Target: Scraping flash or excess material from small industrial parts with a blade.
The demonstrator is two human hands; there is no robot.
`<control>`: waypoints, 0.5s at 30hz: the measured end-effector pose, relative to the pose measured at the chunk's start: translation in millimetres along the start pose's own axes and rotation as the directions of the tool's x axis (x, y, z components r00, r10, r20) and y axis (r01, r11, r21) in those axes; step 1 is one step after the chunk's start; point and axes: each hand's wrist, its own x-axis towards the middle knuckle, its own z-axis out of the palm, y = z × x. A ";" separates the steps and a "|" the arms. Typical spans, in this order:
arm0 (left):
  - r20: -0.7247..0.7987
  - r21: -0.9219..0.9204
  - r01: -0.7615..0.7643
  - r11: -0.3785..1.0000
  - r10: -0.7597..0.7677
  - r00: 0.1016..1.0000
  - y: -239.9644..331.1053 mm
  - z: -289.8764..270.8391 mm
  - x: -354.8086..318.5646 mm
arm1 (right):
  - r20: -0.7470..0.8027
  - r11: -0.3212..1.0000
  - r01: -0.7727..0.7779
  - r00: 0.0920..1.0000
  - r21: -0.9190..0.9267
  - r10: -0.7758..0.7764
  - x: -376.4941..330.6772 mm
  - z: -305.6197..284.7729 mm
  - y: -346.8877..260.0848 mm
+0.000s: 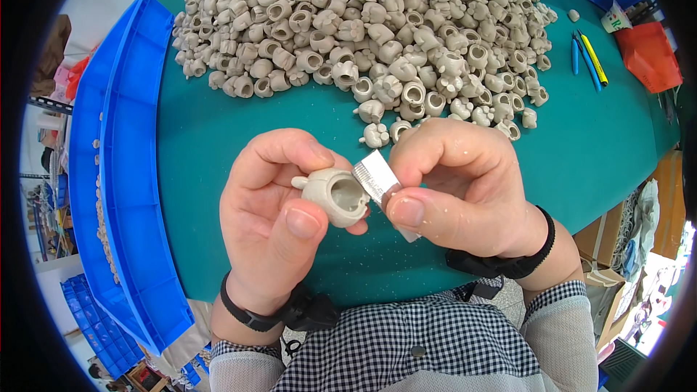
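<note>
My left hand (279, 207) is closed round a small hollow grey clay piece (316, 192), thumb in front and fingers behind. The piece has a round opening turned up towards me and a little knob on its left side. Between thumb and forefinger my right hand (461, 189) pinches a flat white-and-silver strip (376, 174) with fine dark lines along one edge. The strip's end meets or nearly meets the right rim of the clay piece; whether they touch I cannot tell. Pale specks cling to my right fingers.
A big heap of similar clay pieces (348, 22) covers the far side of the green table (196, 174). Blue bins (134, 174) stand along the left. At the far right lie a yellow pen (593, 58), a blue pen (575, 56) and a red bag (648, 56) by a paper cup (616, 18).
</note>
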 end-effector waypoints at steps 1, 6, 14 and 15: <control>-0.004 0.001 0.000 1.000 0.000 1.000 0.3 0.7 -0.4 | 0.000 1.000 -0.001 1.000 0.000 0.001 -0.4 0.2 -0.7; -0.012 -0.007 0.007 1.000 -0.008 1.000 0.6 0.9 -0.8 | 0.007 0.999 0.019 1.000 -0.030 -0.019 0.8 -0.1 -0.9; -0.025 -0.023 0.014 1.000 -0.014 1.000 0.8 2.3 -0.8 | 0.002 0.994 0.028 1.000 -0.104 -0.028 0.1 -0.4 -1.0; -0.020 0.062 -0.003 0.998 0.005 1.000 0.6 2.5 -0.6 | 0.001 0.994 0.028 1.000 -0.105 -0.028 0.1 -0.8 -1.0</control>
